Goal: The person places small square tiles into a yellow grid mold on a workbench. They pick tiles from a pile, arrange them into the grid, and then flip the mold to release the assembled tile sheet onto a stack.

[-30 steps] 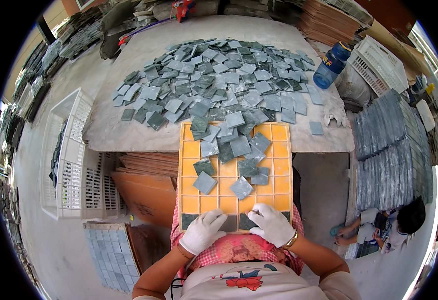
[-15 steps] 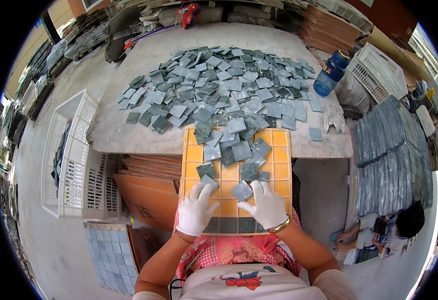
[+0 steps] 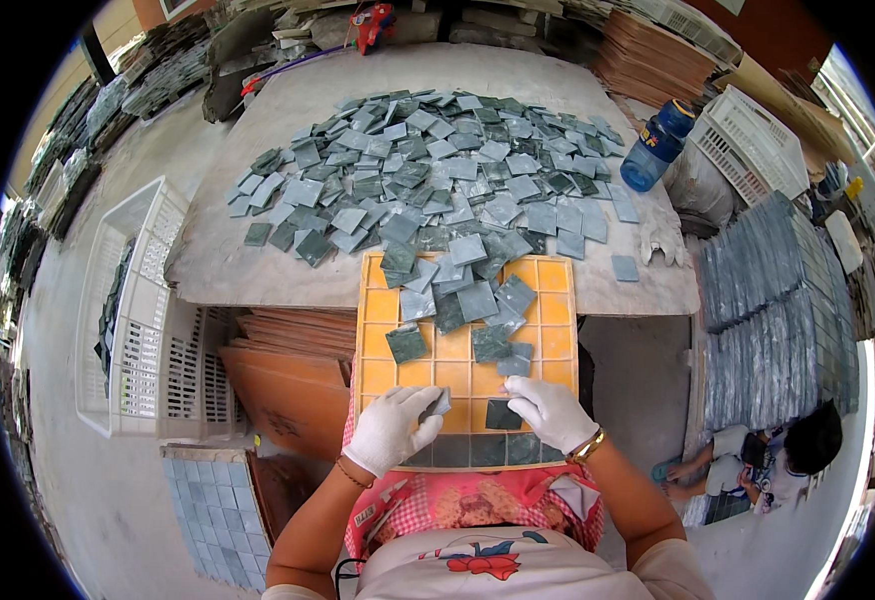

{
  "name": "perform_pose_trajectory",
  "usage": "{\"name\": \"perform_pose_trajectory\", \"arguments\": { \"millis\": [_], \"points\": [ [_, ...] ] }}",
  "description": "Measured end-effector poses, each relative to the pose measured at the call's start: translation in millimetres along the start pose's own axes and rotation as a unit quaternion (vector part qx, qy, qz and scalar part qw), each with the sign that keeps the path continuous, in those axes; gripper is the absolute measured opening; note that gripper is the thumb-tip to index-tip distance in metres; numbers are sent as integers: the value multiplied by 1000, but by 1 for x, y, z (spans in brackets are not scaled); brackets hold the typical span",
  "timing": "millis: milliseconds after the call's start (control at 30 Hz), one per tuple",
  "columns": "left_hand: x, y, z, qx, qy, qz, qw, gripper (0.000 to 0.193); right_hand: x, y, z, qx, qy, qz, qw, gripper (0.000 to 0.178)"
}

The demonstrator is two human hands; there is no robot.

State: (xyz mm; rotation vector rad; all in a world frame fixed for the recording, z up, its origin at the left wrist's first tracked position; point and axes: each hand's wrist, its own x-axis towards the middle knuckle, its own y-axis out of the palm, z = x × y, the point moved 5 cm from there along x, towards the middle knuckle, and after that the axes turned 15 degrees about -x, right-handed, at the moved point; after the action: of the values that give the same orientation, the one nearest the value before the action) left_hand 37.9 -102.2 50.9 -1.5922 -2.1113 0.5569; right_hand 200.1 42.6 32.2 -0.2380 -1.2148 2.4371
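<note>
A yellow grid tray [image 3: 453,385] rests in front of me, its far end on the table edge. My left hand [image 3: 395,428], in a white glove, is closed on a small grey-green stone tile [image 3: 441,402], tilted between fingertips and thumb. My right hand [image 3: 553,413], also gloved, has thumb and forefinger apart. Beside its thumb a dark green tile [image 3: 503,415] lies in a tray cell; its forefinger is close to a loose grey tile [image 3: 515,358]. Dark tiles [image 3: 466,451] fill cells along the tray's near row. Another loose dark tile [image 3: 406,343] lies on the tray's left half.
A wide heap of square tiles [image 3: 418,175] covers the table [image 3: 223,260] and spills onto the tray. A blue bottle [image 3: 658,145] and a glove [image 3: 663,243] are at right. A white crate [image 3: 143,320] stands left. Tile stacks [image 3: 778,300] and a person [image 3: 758,465] are right.
Both hands have drawn slightly nearer to me. The left has picked up a tile from the tray. The right no longer holds its tile; a dark tile now lies in the cell beside it.
</note>
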Motion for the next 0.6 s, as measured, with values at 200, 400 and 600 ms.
{"name": "perform_pose_trajectory", "arguments": {
  "millis": [200, 400, 600],
  "points": [
    [5, 19, 27, -86, -28, 11, 996, 23, 1, 16, -6, -40, 4, -51, 998, 23],
    [3, 22, 19, -16, -43, 33, 998, 32, -8, 26, 6, -100, 4, -44, 994, 27],
    [-5, 44, 18, 73, -21, 47, 996, 46, -11, 30, 21, -166, -29, -68, 983, 31]
  ]
}}
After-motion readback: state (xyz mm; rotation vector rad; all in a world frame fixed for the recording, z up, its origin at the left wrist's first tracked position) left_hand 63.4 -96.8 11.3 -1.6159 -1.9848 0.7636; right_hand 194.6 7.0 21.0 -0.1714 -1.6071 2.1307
